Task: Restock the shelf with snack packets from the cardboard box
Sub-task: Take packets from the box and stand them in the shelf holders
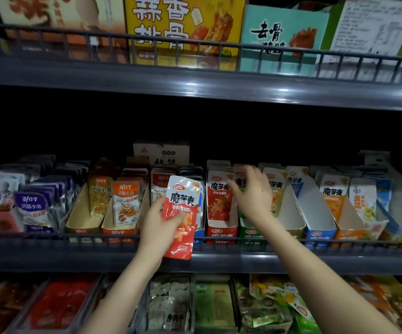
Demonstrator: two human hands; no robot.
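Packet (181, 213): red, held in left hand (157, 227), thumb pinched across its lower front, fingers behind. Long axis near upright, top leaning a little right. It sits in front of the middle shelf (291, 261), low edge hanging below the front rail (74, 237) and top edge level with the stocked rows.

Target by my reading is the red tray (221, 231), which holds the same red print and stands just right of the packet, nearly touching its right edge. The move is therefore short: right and back, over the rail, keeping the upright axis so the packet slots in face-forward with the row.

Right hand (253, 194): blurred, fingers spread and slack, nothing in it. It hovers over the rows behind the red tray and the green tray (250, 233). Cannot tell whether it touches the packs there. Likely placed to part or steady the row.

Left hand is the carrier and is nearer the tray front; right hand is deeper in the shelf. Risk: the packet's low edge catching the rail on the way in.

Cardboard box is not in view.
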